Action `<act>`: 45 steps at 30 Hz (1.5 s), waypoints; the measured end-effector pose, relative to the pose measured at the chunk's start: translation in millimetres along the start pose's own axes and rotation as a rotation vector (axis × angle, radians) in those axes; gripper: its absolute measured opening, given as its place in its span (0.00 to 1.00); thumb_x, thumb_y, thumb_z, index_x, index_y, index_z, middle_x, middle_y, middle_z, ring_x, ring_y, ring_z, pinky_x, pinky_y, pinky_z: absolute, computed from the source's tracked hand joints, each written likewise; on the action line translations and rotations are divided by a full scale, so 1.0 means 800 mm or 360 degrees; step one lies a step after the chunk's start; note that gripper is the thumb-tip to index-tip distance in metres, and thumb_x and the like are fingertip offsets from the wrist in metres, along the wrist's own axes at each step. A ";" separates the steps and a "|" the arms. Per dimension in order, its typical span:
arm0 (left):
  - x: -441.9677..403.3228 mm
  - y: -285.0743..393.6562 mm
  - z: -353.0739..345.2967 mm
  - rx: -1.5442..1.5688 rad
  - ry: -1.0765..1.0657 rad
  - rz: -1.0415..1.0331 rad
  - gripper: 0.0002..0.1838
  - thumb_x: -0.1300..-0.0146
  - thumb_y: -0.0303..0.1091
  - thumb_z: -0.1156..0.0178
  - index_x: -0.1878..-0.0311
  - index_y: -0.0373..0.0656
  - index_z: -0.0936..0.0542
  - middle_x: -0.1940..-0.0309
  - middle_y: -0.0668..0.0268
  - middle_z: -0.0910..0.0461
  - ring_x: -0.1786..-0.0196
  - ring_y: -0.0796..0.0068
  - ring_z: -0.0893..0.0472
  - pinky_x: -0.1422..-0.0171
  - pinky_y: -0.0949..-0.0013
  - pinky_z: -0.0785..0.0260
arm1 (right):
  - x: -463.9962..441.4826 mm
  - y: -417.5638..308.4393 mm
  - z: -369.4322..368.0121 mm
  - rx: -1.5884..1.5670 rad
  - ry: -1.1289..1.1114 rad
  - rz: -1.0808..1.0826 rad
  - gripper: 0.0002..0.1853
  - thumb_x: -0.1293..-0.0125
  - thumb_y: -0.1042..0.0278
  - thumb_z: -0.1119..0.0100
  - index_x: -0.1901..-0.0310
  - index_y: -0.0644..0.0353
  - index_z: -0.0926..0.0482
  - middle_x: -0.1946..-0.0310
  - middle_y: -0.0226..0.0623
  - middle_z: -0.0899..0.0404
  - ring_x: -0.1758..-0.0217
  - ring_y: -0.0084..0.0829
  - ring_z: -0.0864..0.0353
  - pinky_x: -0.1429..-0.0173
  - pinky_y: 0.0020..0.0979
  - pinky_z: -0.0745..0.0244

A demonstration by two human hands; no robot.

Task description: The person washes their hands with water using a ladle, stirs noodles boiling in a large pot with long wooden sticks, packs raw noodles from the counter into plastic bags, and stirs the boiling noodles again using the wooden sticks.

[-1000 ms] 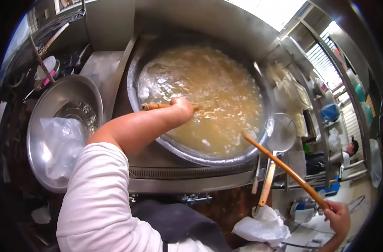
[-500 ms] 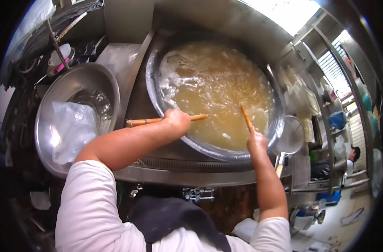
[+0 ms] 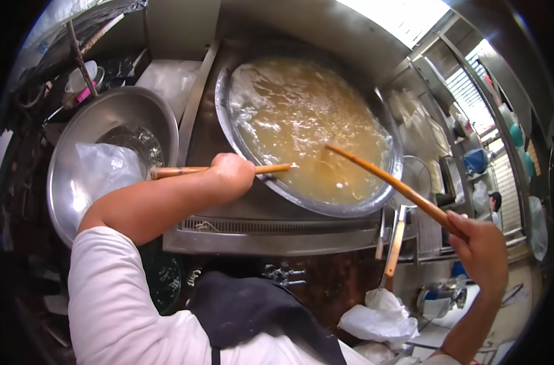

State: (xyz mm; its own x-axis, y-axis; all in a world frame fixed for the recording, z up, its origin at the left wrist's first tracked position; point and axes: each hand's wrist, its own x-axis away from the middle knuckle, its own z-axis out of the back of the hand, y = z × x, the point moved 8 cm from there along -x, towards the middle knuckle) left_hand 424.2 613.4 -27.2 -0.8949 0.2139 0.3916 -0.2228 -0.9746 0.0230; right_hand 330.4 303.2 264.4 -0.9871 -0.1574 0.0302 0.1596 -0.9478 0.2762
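A large round pot (image 3: 223,115) of cloudy yellow, foaming liquid (image 3: 307,109) fills the middle of the view; pale strands show in it. My left hand (image 3: 235,176) is wrapped round a thick wooden stick (image 3: 183,171), held level by the pot's near left rim, its tip over the liquid. Out to the right, my right hand (image 3: 482,246) grips the end of a long wooden stick (image 3: 389,179). This stick slants across the right rim, and its far tip is at the liquid; whether it dips in I cannot tell.
Left of the pot stands a wide metal bowl (image 3: 58,182) with a clear plastic bag (image 3: 110,164) in it. A strainer with a wooden handle (image 3: 397,240) rests at the right rim. Lower right lies a white plastic bag (image 3: 383,319). Another person (image 3: 495,201) shows far right.
My right hand has swung out to the right and back from over the pot, so much more of its stick shows. My left hand and its stick have shifted slightly left.
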 end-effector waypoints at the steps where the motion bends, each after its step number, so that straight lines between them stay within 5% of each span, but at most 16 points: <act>1: 0.011 -0.004 0.001 0.0042 0.0029 0.0007 0.12 0.39 0.34 0.48 0.56 0.44 0.20 0.65 0.58 0.16 0.58 0.59 0.15 0.57 0.56 0.23 | -0.019 -0.015 -0.009 0.0038 -0.0088 0.0051 0.18 0.43 0.64 0.39 0.49 0.46 0.19 0.65 0.42 0.18 0.62 0.44 0.19 0.56 0.41 0.25; 6: 0.086 -0.056 0.014 0.0246 -0.0139 0.0040 0.13 0.35 0.39 0.49 0.53 0.43 0.23 0.65 0.56 0.17 0.58 0.56 0.17 0.54 0.53 0.26 | -0.154 -0.083 -0.134 0.0096 -0.0544 0.0080 0.15 0.38 0.62 0.45 0.49 0.42 0.19 0.60 0.42 0.18 0.56 0.42 0.18 0.50 0.40 0.24; 10: 0.146 -0.148 0.024 0.0660 -0.0276 0.0186 0.17 0.36 0.44 0.46 0.51 0.45 0.21 0.63 0.56 0.18 0.56 0.57 0.19 0.51 0.57 0.29 | -0.244 -0.126 -0.231 0.0002 -0.0207 0.0178 0.13 0.33 0.65 0.54 0.54 0.51 0.19 0.66 0.43 0.17 0.58 0.43 0.17 0.53 0.41 0.24; 17: 0.142 -0.240 0.121 0.0843 0.0206 0.0600 0.13 0.38 0.38 0.44 0.55 0.41 0.21 0.73 0.63 0.22 0.70 0.71 0.24 0.62 0.65 0.31 | -0.360 -0.116 -0.379 -0.0546 -0.0184 -0.0183 0.20 0.26 0.58 0.67 0.46 0.51 0.23 0.61 0.48 0.17 0.57 0.47 0.18 0.52 0.44 0.25; 19: 0.065 -0.270 0.126 0.0711 0.0419 0.0535 0.15 0.37 0.40 0.46 0.55 0.39 0.22 0.75 0.63 0.22 0.74 0.70 0.24 0.68 0.65 0.31 | -0.362 -0.100 -0.418 -0.0692 -0.0126 -0.0178 0.20 0.28 0.57 0.62 0.42 0.52 0.25 0.60 0.49 0.18 0.55 0.48 0.18 0.52 0.45 0.25; 23: -0.096 -0.276 0.135 0.0420 0.0073 0.0981 0.15 0.38 0.41 0.45 0.65 0.36 0.21 0.78 0.58 0.22 0.73 0.66 0.20 0.73 0.59 0.29 | -0.337 -0.015 -0.444 -0.1250 0.0004 0.0054 0.26 0.37 0.58 0.45 0.36 0.52 0.30 0.60 0.48 0.18 0.58 0.44 0.18 0.54 0.40 0.25; 25: -0.180 -0.243 0.139 0.0347 -0.0032 0.0860 0.13 0.39 0.39 0.44 0.65 0.37 0.19 0.76 0.56 0.20 0.71 0.63 0.18 0.68 0.56 0.27 | -0.282 0.060 -0.434 -0.1904 -0.0548 -0.0346 0.24 0.36 0.64 0.41 0.37 0.56 0.27 0.69 0.27 0.21 0.70 0.19 0.25 0.64 0.23 0.28; 26: -0.220 -0.221 0.143 0.0323 0.0054 0.0815 0.13 0.40 0.38 0.44 0.62 0.39 0.18 0.72 0.55 0.18 0.67 0.62 0.17 0.64 0.57 0.26 | -0.260 0.118 -0.440 -0.1913 -0.0586 -0.0299 0.24 0.35 0.66 0.41 0.37 0.58 0.28 0.69 0.22 0.23 0.72 0.14 0.28 0.67 0.20 0.31; 31: -0.375 -0.077 0.166 0.0209 0.0234 0.0613 0.14 0.41 0.36 0.44 0.53 0.46 0.17 0.55 0.56 0.17 0.51 0.60 0.17 0.49 0.60 0.25 | -0.084 0.361 -0.287 -0.1540 -0.0470 -0.0797 0.23 0.47 0.69 0.38 0.48 0.66 0.21 0.74 0.28 0.20 0.80 0.13 0.28 0.80 0.17 0.38; 36: -0.418 0.042 0.180 -0.0134 0.0197 0.0388 0.14 0.40 0.36 0.42 0.51 0.48 0.17 0.55 0.64 0.16 0.52 0.66 0.17 0.51 0.62 0.24 | -0.024 0.452 -0.220 -0.1438 -0.0151 -0.1151 0.18 0.42 0.65 0.40 0.52 0.67 0.19 0.78 0.32 0.22 0.85 0.17 0.29 0.88 0.17 0.42; 41: -0.396 0.080 0.134 -0.0161 0.0172 0.0312 0.13 0.40 0.35 0.42 0.53 0.49 0.17 0.57 0.67 0.15 0.53 0.68 0.16 0.53 0.63 0.23 | -0.220 0.343 -0.253 -0.1043 -0.0350 -0.0483 0.17 0.37 0.60 0.41 0.55 0.66 0.18 0.78 0.34 0.21 0.80 0.23 0.27 0.73 0.26 0.31; 42: -0.385 0.085 0.126 -0.0249 0.0139 0.0252 0.12 0.41 0.34 0.42 0.55 0.48 0.16 0.57 0.66 0.15 0.54 0.66 0.16 0.54 0.62 0.23 | -0.267 0.290 -0.258 -0.0638 -0.0289 -0.0386 0.14 0.37 0.62 0.41 0.55 0.64 0.18 0.76 0.37 0.19 0.73 0.24 0.21 0.66 0.31 0.28; 44: -0.345 0.088 0.129 -0.0252 0.0014 0.0208 0.12 0.42 0.33 0.42 0.55 0.47 0.17 0.58 0.65 0.15 0.55 0.64 0.16 0.55 0.61 0.23 | -0.320 0.190 -0.271 -0.0453 0.0039 -0.0420 0.14 0.36 0.58 0.45 0.55 0.54 0.17 0.67 0.44 0.18 0.63 0.46 0.18 0.60 0.41 0.26; 45: -0.331 0.088 0.129 -0.0257 -0.0047 0.0176 0.12 0.42 0.33 0.42 0.55 0.46 0.17 0.59 0.64 0.15 0.55 0.64 0.15 0.55 0.61 0.23 | -0.341 0.146 -0.280 -0.0290 0.0049 -0.0349 0.14 0.35 0.57 0.47 0.54 0.51 0.18 0.67 0.44 0.18 0.61 0.47 0.18 0.57 0.43 0.26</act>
State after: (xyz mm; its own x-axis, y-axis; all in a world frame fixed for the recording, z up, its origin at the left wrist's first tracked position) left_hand 685.3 481.6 -34.6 -0.9063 0.1015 0.4102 -0.1847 -0.9682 -0.1686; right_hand 622.0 172.9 73.1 -0.9979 0.0511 -0.0410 -0.0548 -0.9939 0.0959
